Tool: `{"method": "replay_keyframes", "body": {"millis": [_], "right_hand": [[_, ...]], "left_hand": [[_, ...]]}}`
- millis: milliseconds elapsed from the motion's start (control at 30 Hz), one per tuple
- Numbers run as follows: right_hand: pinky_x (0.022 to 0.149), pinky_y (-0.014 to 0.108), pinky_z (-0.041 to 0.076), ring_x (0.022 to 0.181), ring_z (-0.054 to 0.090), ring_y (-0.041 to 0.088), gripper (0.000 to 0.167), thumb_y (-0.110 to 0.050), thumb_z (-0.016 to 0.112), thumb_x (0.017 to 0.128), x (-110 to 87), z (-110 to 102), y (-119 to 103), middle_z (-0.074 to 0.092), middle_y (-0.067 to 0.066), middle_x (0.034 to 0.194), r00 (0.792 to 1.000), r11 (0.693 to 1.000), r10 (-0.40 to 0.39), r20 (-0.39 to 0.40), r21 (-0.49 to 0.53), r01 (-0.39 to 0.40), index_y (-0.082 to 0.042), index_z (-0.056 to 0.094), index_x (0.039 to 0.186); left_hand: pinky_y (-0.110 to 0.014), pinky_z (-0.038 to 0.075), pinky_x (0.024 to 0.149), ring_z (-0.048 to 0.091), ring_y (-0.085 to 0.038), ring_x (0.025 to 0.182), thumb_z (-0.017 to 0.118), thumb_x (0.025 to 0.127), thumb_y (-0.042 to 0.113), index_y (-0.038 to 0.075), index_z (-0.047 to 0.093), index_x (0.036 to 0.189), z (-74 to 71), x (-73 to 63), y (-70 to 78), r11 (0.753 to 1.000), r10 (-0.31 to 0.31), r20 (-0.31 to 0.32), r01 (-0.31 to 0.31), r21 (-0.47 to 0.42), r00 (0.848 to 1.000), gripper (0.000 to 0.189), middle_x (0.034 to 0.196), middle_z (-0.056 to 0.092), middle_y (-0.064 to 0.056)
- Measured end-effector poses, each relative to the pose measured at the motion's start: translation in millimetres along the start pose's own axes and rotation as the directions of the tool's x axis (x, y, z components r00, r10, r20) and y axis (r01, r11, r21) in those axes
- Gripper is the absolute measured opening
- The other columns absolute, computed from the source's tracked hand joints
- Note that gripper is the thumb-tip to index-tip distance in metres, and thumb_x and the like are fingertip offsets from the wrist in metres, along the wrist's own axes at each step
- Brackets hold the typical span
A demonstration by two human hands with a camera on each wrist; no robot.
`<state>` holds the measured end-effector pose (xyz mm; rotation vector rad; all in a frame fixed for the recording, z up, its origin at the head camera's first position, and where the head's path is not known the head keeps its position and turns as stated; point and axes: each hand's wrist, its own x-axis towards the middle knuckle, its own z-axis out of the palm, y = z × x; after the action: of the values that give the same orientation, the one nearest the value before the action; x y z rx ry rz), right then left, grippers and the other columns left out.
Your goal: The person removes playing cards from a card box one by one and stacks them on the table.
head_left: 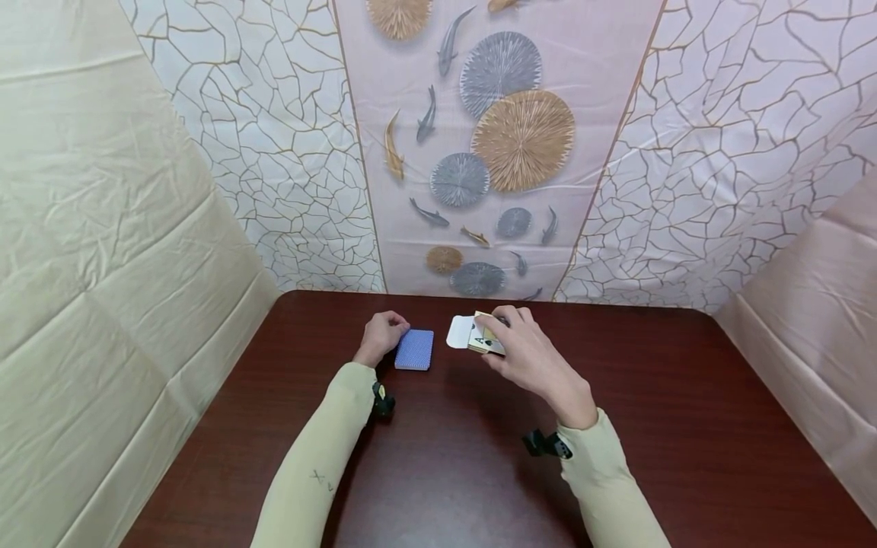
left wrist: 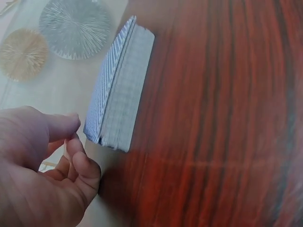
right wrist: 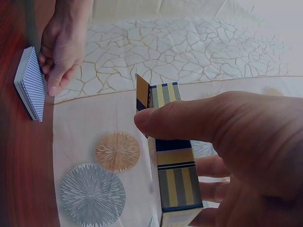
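Note:
A squared stack of blue-backed playing cards [head_left: 414, 350] lies on the dark table. My left hand [head_left: 384, 335] is right beside its far left corner, fingers loosely curled, with thumb and forefinger meeting and nothing visible between them. In the left wrist view, the cards' pale edges [left wrist: 127, 90] face the camera, just past the fingertips. My right hand [head_left: 530, 350] grips a card box [head_left: 485, 339] above the table, thumb on one side and fingers on the other. The box's white flap [head_left: 459, 332] hangs open toward the cards. Blue, gold and grey stripes [right wrist: 179, 184] mark its side.
The dark red-brown wooden table [head_left: 452, 472] reaches back to a patterned cloth wall [head_left: 473, 190]. Plain cream cloth [head_left: 103, 266] hangs at the left. Black wrist cameras sit on both sleeves.

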<state>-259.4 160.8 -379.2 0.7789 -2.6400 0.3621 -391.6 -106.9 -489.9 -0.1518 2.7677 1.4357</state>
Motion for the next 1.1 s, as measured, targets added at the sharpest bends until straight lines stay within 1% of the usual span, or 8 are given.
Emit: {"method": "replay_keyframes", "body": {"millis": [133,267,467,633,733,833,967,1100], "right_hand": [[0.083,0.043,0.044,0.104,0.047,0.032,0.057,-0.017,0.082,0.079,-0.3,0,0,0.055,0.017,0.125,1.000,1.000,-0.002,0.003,0.003,0.001,-0.013,0.059,0.131],[0.084,0.044,0.044,0.104,0.048,0.033,0.057,-0.017,0.082,0.079,-0.1,1,0,0.056,0.017,0.123,1.000,1.000,-0.013,-0.006,0.006,0.013,-0.012,0.059,0.130],[0.086,0.045,0.045,0.103,0.049,0.034,0.056,-0.016,0.083,0.078,0.2,1,1,0.056,0.017,0.122,1.000,1.000,-0.027,-0.015,0.008,0.027,-0.012,0.060,0.129],[0.086,0.045,0.045,0.104,0.048,0.034,0.056,-0.017,0.082,0.078,0.1,2,0,0.056,0.017,0.123,1.000,1.000,-0.021,-0.005,0.010,0.021,-0.012,0.060,0.130],[0.086,0.045,0.045,0.105,0.048,0.034,0.057,-0.017,0.082,0.078,0.4,2,0,0.056,0.017,0.123,1.000,1.000,-0.021,-0.005,0.012,0.022,-0.012,0.059,0.130],[0.087,0.046,0.045,0.105,0.049,0.034,0.057,-0.017,0.082,0.078,0.8,2,0,0.056,0.017,0.123,1.000,1.000,-0.023,-0.004,0.013,0.023,-0.012,0.059,0.130],[0.087,0.046,0.045,0.105,0.049,0.034,0.057,-0.017,0.082,0.078,1.2,3,-1,0.056,0.017,0.123,1.000,1.000,-0.026,-0.006,0.012,0.026,-0.012,0.060,0.130],[0.087,0.046,0.045,0.105,0.049,0.034,0.057,-0.017,0.082,0.078,1.1,3,-1,0.056,0.016,0.122,1.000,1.000,-0.028,-0.006,0.011,0.028,-0.012,0.060,0.130]], "left_hand": [[-0.027,0.044,0.065,0.057,-0.019,0.081,0.063,0.096,0.025,0.013,0.069,0.096,1.1,-3.1,1.5,0.999,-0.011,-0.013,0.010,-0.032,1.000,0.013,0.094,0.066,-0.006],[-0.026,0.045,0.064,0.057,-0.018,0.080,0.064,0.095,0.026,0.013,0.069,0.097,3.2,-7.5,6.1,0.997,-0.013,-0.050,0.010,-0.071,0.999,0.014,0.091,0.065,-0.005],[-0.026,0.043,0.065,0.058,-0.019,0.081,0.066,0.093,0.026,0.012,0.070,0.095,9.3,-15.0,14.7,0.994,-0.011,-0.093,0.001,-0.110,0.996,0.015,0.092,0.068,-0.005],[-0.028,0.043,0.070,0.058,-0.019,0.086,0.064,0.094,0.028,0.014,0.070,0.098,12.1,-20.3,15.9,0.991,-0.030,-0.090,0.018,-0.134,0.995,0.016,0.096,0.067,-0.004],[-0.029,0.044,0.072,0.057,-0.019,0.088,0.061,0.095,0.029,0.014,0.069,0.100,9.7,-24.3,18.3,0.987,-0.027,-0.087,0.013,-0.161,0.996,0.017,0.098,0.066,-0.005],[-0.028,0.043,0.069,0.057,-0.019,0.087,0.060,0.096,0.028,0.013,0.068,0.102,7.5,-29.0,22.0,0.983,-0.007,-0.095,-0.010,-0.183,0.995,0.018,0.097,0.065,-0.005],[-0.027,0.045,0.067,0.058,-0.018,0.083,0.060,0.096,0.026,0.012,0.068,0.103,5.5,-36.0,27.4,0.966,0.008,-0.101,-0.034,-0.256,0.995,0.018,0.094,0.064,-0.005],[-0.025,0.049,0.068,0.062,-0.021,0.084,0.060,0.095,0.023,0.010,0.067,0.103,5.2,-41.5,31.2,0.931,-0.003,-0.095,-0.032,-0.363,0.995,0.016,0.092,0.062,-0.004]]}}
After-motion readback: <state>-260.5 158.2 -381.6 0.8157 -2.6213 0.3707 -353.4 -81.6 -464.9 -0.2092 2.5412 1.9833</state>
